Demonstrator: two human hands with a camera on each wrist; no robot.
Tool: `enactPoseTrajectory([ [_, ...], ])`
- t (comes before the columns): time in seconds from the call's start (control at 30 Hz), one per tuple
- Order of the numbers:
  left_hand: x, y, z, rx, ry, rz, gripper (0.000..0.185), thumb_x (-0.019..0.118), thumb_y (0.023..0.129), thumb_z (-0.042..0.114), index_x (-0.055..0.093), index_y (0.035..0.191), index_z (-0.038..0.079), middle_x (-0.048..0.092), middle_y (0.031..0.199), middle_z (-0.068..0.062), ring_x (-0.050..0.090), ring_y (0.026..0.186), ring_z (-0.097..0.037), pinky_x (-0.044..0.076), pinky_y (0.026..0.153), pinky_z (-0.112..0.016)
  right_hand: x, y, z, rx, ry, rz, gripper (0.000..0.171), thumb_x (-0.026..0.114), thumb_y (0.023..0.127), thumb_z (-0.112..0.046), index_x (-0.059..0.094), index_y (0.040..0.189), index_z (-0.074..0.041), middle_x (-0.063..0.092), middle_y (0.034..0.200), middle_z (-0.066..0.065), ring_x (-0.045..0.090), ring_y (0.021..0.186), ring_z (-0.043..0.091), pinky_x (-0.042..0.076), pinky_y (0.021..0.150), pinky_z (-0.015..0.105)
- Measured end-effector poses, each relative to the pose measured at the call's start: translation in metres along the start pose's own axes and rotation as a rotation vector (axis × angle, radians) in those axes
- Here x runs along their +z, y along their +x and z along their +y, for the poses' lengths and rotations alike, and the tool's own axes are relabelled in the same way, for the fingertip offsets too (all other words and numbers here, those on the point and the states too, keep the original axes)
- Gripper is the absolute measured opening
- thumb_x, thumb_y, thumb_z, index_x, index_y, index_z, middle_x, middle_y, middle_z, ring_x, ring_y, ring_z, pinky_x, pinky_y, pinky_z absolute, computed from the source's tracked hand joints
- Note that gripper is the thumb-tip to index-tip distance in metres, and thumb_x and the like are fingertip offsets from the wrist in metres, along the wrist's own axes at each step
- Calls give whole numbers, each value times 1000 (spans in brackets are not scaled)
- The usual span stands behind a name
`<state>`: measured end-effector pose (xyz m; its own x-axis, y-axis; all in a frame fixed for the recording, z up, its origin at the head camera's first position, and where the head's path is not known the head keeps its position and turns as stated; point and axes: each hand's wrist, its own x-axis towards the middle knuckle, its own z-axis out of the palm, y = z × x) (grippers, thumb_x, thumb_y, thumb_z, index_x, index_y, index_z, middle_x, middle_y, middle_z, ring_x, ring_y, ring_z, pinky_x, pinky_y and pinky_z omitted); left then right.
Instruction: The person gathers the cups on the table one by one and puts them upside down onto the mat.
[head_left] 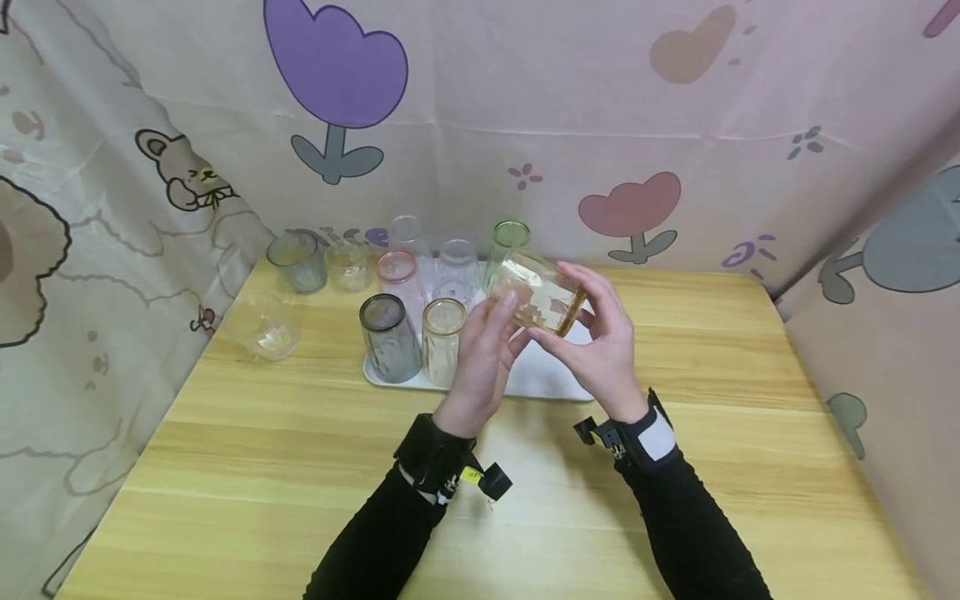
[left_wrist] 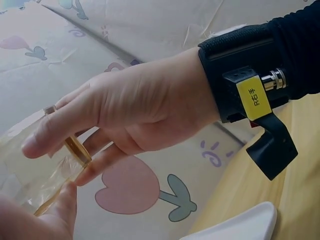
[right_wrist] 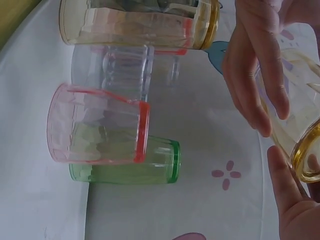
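An amber-tinted clear glass (head_left: 536, 292) is held tilted above the tray, between both hands. My left hand (head_left: 480, 354) grips its left end, the thumb lying along the near side. My right hand (head_left: 603, 329) holds the right end, where the thick amber base shows, with thumb below and fingers above. In the left wrist view the left thumb crosses the glass wall (left_wrist: 27, 160). Close behind the hands, a white tray (head_left: 543, 375) carries several glasses: a grey glass (head_left: 392, 346), another amber glass (head_left: 442, 346), a pink glass (right_wrist: 95, 125) and a green glass (right_wrist: 125, 165).
Clear glasses (head_left: 457, 271) also stand among those on the tray. Left of it, on the wooden table (head_left: 300, 467), are a blue-grey glass (head_left: 298, 265), a faceted clear glass (head_left: 349, 267) and a larger clear one (head_left: 270, 333). Printed cloth (head_left: 480, 100) hangs behind and on both sides.
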<state>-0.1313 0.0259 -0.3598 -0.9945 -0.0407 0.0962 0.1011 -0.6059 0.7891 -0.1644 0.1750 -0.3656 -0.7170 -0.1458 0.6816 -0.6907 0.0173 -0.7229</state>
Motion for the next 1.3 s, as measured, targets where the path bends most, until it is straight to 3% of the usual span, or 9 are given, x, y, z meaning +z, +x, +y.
enactPoseTrajectory([
  [0.33,-12,-2,1,-15,8,-48,48,54,103,21,46,143,-6,60,129,-11,65,112,-17,55,103,-35,2,6,-4,6,63,19,82,81,67,26,51,141,9,56,144,15,54,129,33,53,104,35],
  [0.43,-19,-4,0,2,79,-49,46,57,101,17,48,139,-8,59,128,-14,65,113,-21,56,102,-39,1,10,-7,11,70,37,80,80,68,26,51,141,9,57,143,13,55,128,32,53,103,33],
  [0.53,-26,-7,-2,50,228,-50,39,61,100,10,54,133,-10,61,128,-21,66,110,-21,58,95,-35,-1,15,-9,31,53,51,78,80,71,23,52,142,7,55,142,10,55,127,30,53,100,31],
  [0.67,-37,-13,-4,167,535,-77,32,67,96,4,63,126,-6,65,127,-21,67,104,-21,57,85,-27,-3,20,-11,77,0,62,76,82,72,20,55,142,5,50,136,2,56,124,26,54,96,27],
  [0.8,-50,-21,-2,322,835,-132,28,72,93,4,69,121,0,66,119,-13,67,98,-24,58,78,-32,-5,23,-11,98,-97,47,77,87,71,14,59,142,0,50,134,-2,57,121,21,54,95,24],
  [0.93,-66,-28,6,477,1039,-159,27,74,91,5,70,118,4,64,115,-9,65,93,-22,57,74,-36,-5,23,-10,85,-183,11,80,91,71,8,60,143,-5,54,135,2,55,117,17,54,93,22],
  [1.1,-89,-33,26,671,1105,-88,26,73,90,3,70,116,2,62,109,-13,62,85,-24,54,71,-34,-5,21,-6,62,-262,-32,80,93,71,2,59,144,-7,59,137,9,56,117,16,52,92,23],
  [1.2,-106,-34,41,791,1091,8,24,71,89,1,69,113,-1,61,103,-17,61,81,-26,50,68,-31,-5,21,-4,54,-312,-61,81,94,71,-1,59,144,-8,62,137,8,58,118,18,50,93,25],
  [1.3,-124,-34,56,854,1065,125,24,69,89,-2,68,113,-6,60,99,-20,59,80,-25,47,67,-26,-5,22,-1,52,-353,-105,79,95,71,-4,61,142,-9,63,138,6,59,119,20,48,91,27],
])
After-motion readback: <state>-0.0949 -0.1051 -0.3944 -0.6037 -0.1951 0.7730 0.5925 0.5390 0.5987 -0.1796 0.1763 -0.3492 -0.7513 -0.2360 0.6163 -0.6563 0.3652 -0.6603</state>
